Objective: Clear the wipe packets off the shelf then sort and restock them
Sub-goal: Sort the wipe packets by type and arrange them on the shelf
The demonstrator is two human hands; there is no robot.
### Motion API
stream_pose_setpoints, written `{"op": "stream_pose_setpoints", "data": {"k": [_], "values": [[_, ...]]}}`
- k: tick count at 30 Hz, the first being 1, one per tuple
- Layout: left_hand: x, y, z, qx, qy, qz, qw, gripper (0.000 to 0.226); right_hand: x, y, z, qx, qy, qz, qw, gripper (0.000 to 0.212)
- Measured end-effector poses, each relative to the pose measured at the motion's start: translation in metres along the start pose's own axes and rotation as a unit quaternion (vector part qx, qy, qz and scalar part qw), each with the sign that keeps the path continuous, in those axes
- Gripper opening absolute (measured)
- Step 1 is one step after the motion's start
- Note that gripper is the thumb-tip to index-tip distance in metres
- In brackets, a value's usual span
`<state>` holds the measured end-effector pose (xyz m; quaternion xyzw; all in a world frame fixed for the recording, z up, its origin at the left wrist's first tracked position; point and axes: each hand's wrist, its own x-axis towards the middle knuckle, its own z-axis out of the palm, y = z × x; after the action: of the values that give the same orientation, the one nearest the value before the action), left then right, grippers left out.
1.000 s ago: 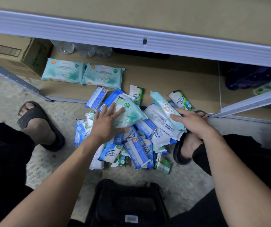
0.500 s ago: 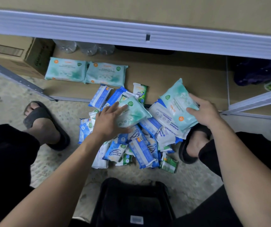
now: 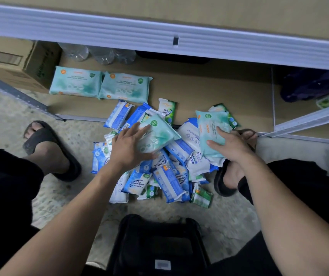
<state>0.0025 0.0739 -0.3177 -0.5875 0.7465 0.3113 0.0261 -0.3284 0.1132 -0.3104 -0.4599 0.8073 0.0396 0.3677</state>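
1. The left hand (image 3: 127, 150) has its fingers spread over the left pack (image 3: 159, 134), a teal one on top of the pile, with the thumb hooked under the near edge. This is a shallow pinch. If lifted by that one end, the soft pack could sag and slide out.
2. The right hand (image 3: 232, 146) grips the right pack (image 3: 209, 126), also teal, with the thumb across its face and the fingers behind. The hold looks firmer, but it is low on the pack, so a quick swing might fold it.
3. The pile (image 3: 171, 176) of blue, white and green packs lies on the floor (image 3: 229, 216), its far side spilling onto the shelf (image 3: 209, 96) edge. Pulling the left pack free could drag its neighbours along and scatter them.
4. The right sandal (image 3: 222, 188) touches the pile, so a shift of weight may crush packs.
5. Two teal packs (image 3: 76, 81) lie flat side by side on the shelf, by a box (image 3: 10, 62). A careless landing could knock them askew.
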Motion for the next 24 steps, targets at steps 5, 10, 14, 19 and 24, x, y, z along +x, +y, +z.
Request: {"op": "stream_pose_setpoints", "data": {"k": [5,10,14,19,24], "values": [[-0.002,0.0,0.001,-0.018,0.013,-0.009,1.0,0.102,-0.009,-0.032,0.016,-0.006,0.046,0.035,0.998,0.066],[0.003,-0.011,-0.001,-0.035,-0.008,-0.006,0.999,0.109,-0.003,-0.029,0.005,-0.045,0.077,-0.092,0.992,0.059],[0.009,-0.019,0.0,-0.028,-0.017,0.015,0.999,0.11,0.021,-0.016,-0.021,-0.057,-0.073,-0.125,0.988,0.077],[0.014,-0.014,-0.003,-0.015,-0.024,0.022,0.999,0.105,0.039,-0.027,-0.008,-0.204,-0.034,-0.106,0.973,0.088],[0.019,-0.015,-0.003,-0.048,-0.022,0.019,0.998,0.105,0.054,-0.032,-0.032,-0.173,-0.133,-0.151,0.964,0.104]]}}
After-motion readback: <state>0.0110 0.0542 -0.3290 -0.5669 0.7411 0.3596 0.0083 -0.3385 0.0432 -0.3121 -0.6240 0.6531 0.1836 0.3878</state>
